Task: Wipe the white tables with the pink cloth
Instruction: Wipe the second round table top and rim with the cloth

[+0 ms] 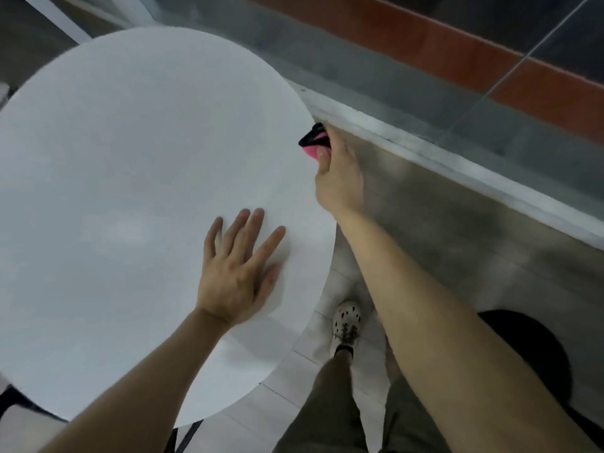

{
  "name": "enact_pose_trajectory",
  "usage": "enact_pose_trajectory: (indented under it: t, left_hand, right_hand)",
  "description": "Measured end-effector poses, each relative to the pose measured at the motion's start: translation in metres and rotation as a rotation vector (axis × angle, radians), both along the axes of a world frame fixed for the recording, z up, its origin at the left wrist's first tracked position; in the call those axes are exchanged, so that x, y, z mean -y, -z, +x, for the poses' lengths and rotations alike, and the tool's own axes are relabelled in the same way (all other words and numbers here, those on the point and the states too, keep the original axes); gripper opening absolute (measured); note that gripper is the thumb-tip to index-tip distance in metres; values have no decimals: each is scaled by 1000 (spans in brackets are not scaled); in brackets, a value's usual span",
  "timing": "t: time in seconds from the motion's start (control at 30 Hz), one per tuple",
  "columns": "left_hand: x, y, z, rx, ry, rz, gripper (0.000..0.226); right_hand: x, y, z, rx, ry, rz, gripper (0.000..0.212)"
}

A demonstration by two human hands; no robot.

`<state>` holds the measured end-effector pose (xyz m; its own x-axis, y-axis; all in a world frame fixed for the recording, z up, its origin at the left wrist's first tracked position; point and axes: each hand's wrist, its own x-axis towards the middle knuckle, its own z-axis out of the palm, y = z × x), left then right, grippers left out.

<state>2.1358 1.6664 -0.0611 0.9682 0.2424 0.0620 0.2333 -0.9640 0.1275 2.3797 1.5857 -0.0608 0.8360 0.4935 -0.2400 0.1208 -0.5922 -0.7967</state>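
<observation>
**Pink cloth held at the right rim of the white bench**

In the head view, the round white bench (130, 158) is seen from above and fills the left of the frame. The left hand (238, 276) is laid flat on its top near the right edge, with the fingers straight and spread and nothing held. It is judged to be placed there to steady the top while the other arm reaches out.

The right hand (341, 181) is closed round the pink cloth (314, 148), which is bunched, shows a dark part, and is pinned under the thumb. The cloth is held at the bench's right rim, just beside a grey metal ledge (457, 165). Whether it touches the rim cannot be told. The bunched grip is probably chosen so that the narrow edge can be rubbed firmly.

A pale shoe (347, 318) is seen on the tiled floor (313, 364) below the bench.
</observation>
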Motion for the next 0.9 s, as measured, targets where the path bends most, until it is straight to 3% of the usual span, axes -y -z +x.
enact_pose_trajectory:
  t: [0.13, 0.23, 0.4, 0.63, 0.9]
  left_hand:
    - [-28, -12, 48, 137, -96, -77, 44]
    - [-80, -9, 118, 224, -350, -37, 42]
    - [-151, 9, 208, 34, -613, -43, 58]
    - [-152, 12, 210, 42, -626, -23, 59]
    - [-154, 17, 211, 133, -661, -11, 63]
  right_hand:
    - [53, 3, -59, 129, -106, 39, 57]
    - [20, 8, -12, 174, -228, 19, 61]
    - [-71, 10, 79, 207, -437, 52, 59]
    - [-9, 4, 49, 115, -499, 145, 56]
    - [-226, 13, 152, 113, -791, 125, 58]
